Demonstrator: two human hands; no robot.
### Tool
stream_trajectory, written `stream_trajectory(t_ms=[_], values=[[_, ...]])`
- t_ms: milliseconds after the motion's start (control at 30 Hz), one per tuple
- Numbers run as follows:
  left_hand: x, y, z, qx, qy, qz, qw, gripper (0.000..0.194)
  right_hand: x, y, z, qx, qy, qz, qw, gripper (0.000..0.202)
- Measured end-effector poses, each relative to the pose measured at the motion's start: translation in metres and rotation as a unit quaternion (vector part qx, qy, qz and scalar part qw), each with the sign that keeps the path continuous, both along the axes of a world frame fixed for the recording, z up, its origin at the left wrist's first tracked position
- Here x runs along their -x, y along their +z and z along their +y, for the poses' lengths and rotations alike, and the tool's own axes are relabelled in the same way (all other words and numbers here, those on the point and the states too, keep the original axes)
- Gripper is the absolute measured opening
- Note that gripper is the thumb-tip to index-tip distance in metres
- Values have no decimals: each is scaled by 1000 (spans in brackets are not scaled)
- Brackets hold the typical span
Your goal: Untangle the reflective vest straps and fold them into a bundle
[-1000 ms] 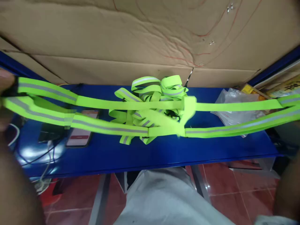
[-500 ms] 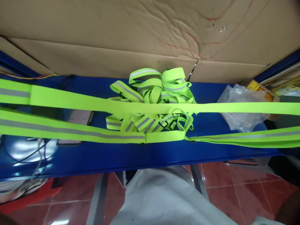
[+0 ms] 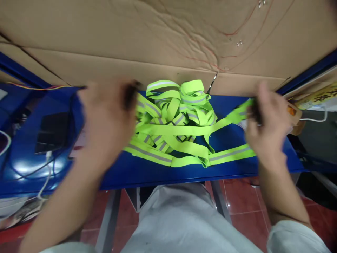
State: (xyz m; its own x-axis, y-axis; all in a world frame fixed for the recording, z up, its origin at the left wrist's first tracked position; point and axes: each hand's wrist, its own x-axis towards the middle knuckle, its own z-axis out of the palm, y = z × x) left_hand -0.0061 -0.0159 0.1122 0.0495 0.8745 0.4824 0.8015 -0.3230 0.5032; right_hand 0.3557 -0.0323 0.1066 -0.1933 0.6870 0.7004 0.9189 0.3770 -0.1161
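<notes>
My left hand (image 3: 106,121) and my right hand (image 3: 267,124) each grip an end of a neon-yellow reflective strap (image 3: 184,130) with a grey stripe. The strap sags in loops between them over the blue table (image 3: 184,172). Both hands are blurred by motion. Behind the strap lies a tangled pile of the same straps (image 3: 177,102), at the back of the table against the cardboard. My left hand covers the pile's left edge.
A large cardboard sheet (image 3: 163,42) stands behind the table. A dark device (image 3: 51,131) with white cables (image 3: 44,175) lies at the left. A clear plastic bag sits behind my right hand. Red floor tiles (image 3: 242,214) and my grey-clad lap (image 3: 181,221) lie below.
The strap was stretched wide with my hands out of frame. Both hands have swung inward toward the pile, and the strap has gone slack and folded over the table.
</notes>
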Motion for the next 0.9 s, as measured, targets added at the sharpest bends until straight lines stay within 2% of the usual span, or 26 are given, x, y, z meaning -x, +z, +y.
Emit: stream_trajectory(t_ms=[33, 100, 167, 233, 333, 433, 600, 733, 900], values=[[-13, -7, 0, 12, -4, 73, 997, 40, 24, -12, 11, -12, 43, -35, 998, 67], [-40, -24, 2, 42, -39, 126, 990, 40, 68, -30, 27, 10, 67, -51, 996, 68], [-59, -41, 4, 75, -57, 114, 989, 45, 99, -44, 36, 23, 85, -34, 996, 67], [-67, -53, 6, 102, -54, 88, 989, 54, 117, -54, 39, 31, 99, -18, 994, 66], [-63, -62, 5, 127, -48, 49, 990, 66, 125, -65, 36, 27, 113, -6, 993, 68], [-59, -64, 3, 129, -49, 10, 990, 70, 126, -71, 32, 14, 113, 15, 993, 70], [-61, -63, 1, 143, -18, 54, 988, 81, 128, -73, 29, 69, 102, 81, 989, 66], [-64, -64, -1, 144, -41, 26, 988, 84, 129, -72, 30, 110, 96, 114, 983, 62], [-67, -69, -5, 107, -72, -8, 992, 89, 127, -73, 32, 116, 61, 107, 986, 60]])
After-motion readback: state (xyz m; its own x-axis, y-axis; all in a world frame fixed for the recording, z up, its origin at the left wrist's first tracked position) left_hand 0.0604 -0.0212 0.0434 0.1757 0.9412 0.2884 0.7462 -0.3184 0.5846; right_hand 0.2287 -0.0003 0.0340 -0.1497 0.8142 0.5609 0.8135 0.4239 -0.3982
